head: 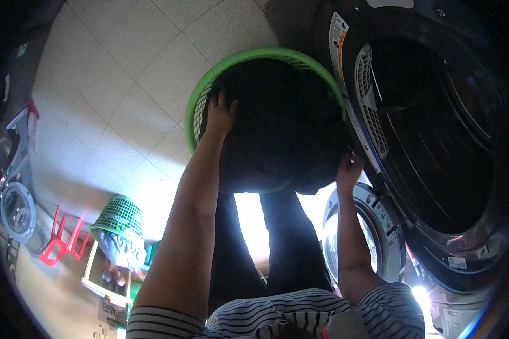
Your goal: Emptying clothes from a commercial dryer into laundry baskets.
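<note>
A round green plastic laundry basket [194, 99] stands before me, heaped with dark cloth [275, 123]. Near the basket's left rim, my left hand [221, 112] lies on the cloth with its fingers apart. My right hand [350, 168] is at the right edge of the heap, close to the dryer's opening; its fingers are bent, and whether they grip the cloth is too dark to tell. To the right is the open front-loading dryer [432, 241], with a white lint grille [370, 101] at its mouth and a dark drum inside.
A round machine door [390, 237] stands open below my right hand. On the left are a green basket [118, 214] with light cloth, a red plastic stool [55, 250], a wooden-framed stand [104, 292] and front-loading washers, one with its door [18, 212] open. The floor is tiled [123, 63].
</note>
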`<action>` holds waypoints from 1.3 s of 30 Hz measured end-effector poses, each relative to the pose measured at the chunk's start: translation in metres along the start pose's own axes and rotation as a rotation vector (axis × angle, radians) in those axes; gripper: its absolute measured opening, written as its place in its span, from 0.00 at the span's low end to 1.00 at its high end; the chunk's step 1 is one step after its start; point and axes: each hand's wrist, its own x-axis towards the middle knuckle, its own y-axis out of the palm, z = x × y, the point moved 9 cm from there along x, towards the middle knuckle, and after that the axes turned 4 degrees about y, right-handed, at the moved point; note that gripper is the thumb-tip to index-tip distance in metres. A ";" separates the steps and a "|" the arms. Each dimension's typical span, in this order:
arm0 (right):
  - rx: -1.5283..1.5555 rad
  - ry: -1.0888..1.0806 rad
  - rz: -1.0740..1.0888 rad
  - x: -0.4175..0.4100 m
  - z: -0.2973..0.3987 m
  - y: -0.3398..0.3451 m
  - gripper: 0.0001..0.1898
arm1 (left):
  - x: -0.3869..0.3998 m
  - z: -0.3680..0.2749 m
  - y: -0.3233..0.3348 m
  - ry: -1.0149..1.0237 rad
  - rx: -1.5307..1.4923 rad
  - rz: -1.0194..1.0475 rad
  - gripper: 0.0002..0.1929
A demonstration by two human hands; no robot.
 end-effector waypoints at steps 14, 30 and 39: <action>-0.075 -0.217 0.619 0.010 0.089 0.167 0.41 | -0.177 -0.032 -0.040 0.037 0.277 0.074 0.46; -0.656 -0.376 0.966 -0.105 0.106 0.100 0.23 | -0.156 0.007 -0.004 0.071 0.792 0.453 0.27; -0.762 -0.697 1.062 -0.092 0.039 0.212 0.17 | -0.142 0.028 0.062 0.250 0.869 0.417 0.23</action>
